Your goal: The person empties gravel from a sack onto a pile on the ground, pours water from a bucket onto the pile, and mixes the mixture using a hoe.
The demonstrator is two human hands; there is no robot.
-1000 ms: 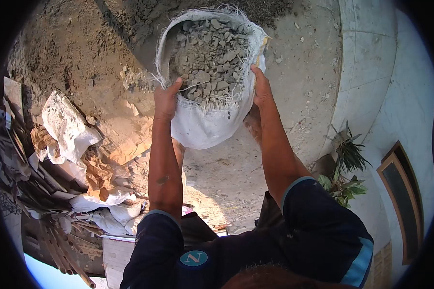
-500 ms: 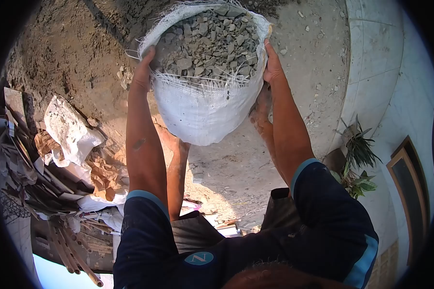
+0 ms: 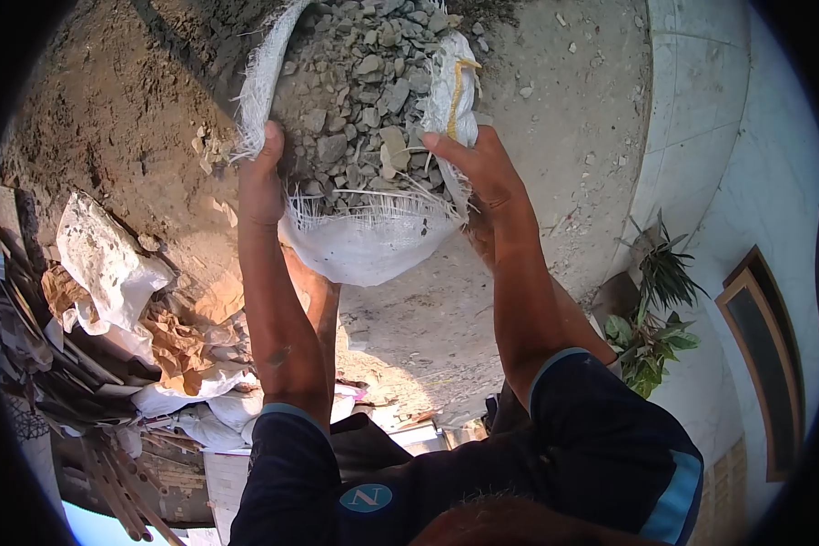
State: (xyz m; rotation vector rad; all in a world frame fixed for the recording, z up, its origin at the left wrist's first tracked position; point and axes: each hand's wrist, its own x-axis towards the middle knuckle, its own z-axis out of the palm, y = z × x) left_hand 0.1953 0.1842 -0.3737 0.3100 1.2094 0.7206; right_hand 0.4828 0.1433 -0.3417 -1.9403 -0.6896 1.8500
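A white woven sack point(image 3: 373, 244) with frayed edges holds broken grey stones point(image 3: 364, 100). My left hand point(image 3: 262, 177) grips the sack's left rim, thumb on top. On the opposite side, my right hand point(image 3: 484, 168) is closed around the right rim, just below a folded flap point(image 3: 453, 86) with a yellow strip. The mouth is tilted away from me, and the stones reach the top edge of the view. Most of the far rim is out of sight. My legs are partly hidden behind my forearms.
Brown soil point(image 3: 109, 100) lies to the left. Below it are a dirty white sheet point(image 3: 109, 264), crumpled brown paper point(image 3: 175, 350), stacked scrap boards point(image 3: 36, 318) and several pipes point(image 3: 114, 478). To the right are a pale wall point(image 3: 701, 118), potted plants point(image 3: 651, 341) and a wooden frame point(image 3: 764, 355).
The sack has tipped farther away from me, and its far rim has mostly left the view. My right hand has shifted inward, the right rim folding over. Both hands keep their hold.
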